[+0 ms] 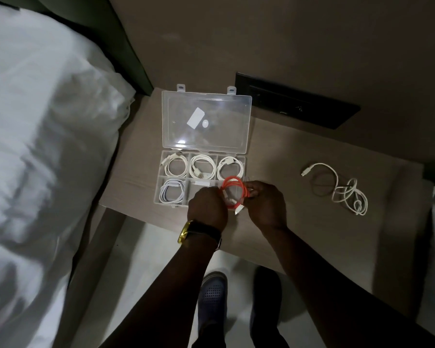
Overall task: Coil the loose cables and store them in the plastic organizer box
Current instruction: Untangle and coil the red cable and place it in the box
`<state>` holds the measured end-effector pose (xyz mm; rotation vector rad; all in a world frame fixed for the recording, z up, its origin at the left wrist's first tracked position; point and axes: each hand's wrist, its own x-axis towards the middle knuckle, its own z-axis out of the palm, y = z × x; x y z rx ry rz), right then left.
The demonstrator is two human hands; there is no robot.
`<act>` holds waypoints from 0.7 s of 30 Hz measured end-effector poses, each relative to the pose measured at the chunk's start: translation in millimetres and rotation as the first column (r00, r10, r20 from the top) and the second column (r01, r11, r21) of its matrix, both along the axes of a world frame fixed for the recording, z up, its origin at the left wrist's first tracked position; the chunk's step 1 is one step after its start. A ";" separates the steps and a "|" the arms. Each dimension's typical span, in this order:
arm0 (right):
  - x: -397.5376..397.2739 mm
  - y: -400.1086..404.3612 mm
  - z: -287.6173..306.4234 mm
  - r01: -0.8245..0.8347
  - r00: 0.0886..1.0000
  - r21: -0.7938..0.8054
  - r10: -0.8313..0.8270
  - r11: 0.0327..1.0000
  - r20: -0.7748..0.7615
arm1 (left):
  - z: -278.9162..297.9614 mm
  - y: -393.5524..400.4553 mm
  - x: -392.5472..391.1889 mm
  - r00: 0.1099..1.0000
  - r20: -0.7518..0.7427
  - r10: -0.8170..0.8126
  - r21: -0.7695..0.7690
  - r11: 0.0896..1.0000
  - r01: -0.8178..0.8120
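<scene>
A clear plastic organizer box [160, 177] lies open on the bedside table, its lid [206, 121] folded back toward the wall. Coiled white cables fill the three back compartments and the front left one [172, 193]. My left hand [207, 209] and my right hand [266, 204] both grip an orange cable [234, 189], coiled into a loop, just above the box's front right compartment. Its white plug hangs below the loop. A loose white cable [342, 188] lies tangled on the table to the right.
The brown table [299, 222] stands against the wall. A black socket panel [296, 101] sits behind the box. A bed with a white pillow [35, 146] borders the left side. My feet in shoes [212, 295] stand on the pale floor.
</scene>
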<state>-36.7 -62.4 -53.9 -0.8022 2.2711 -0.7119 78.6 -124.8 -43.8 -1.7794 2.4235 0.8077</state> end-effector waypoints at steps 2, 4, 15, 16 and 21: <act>1.6 -1.3 -0.2 0.023 1.000 0.030 -0.023 0.999 0.005 | -4.3 -3.4 11.0 0.998 -0.062 0.003 -0.045 0.999 -0.006; 2.6 -6.4 1.2 0.106 0.987 0.041 -0.111 0.993 0.117 | -7.9 -7.1 19.0 0.987 -0.144 0.069 -0.032 0.997 -0.074; 24.6 -14.4 -6.5 0.156 0.986 0.007 -0.156 0.988 0.053 | -14.2 -15.4 24.1 0.960 -0.282 0.000 0.065 0.998 0.019; 27.1 -10.9 -7.2 0.041 0.996 -0.005 -0.042 0.999 -0.082 | -14.2 -13.9 25.7 0.961 -0.275 -0.043 0.057 0.996 0.061; 25.1 -1.2 -12.4 -0.329 0.858 0.088 0.336 0.940 -0.388 | -15.8 -12.3 35.0 0.944 -0.235 -0.231 -0.014 0.972 0.235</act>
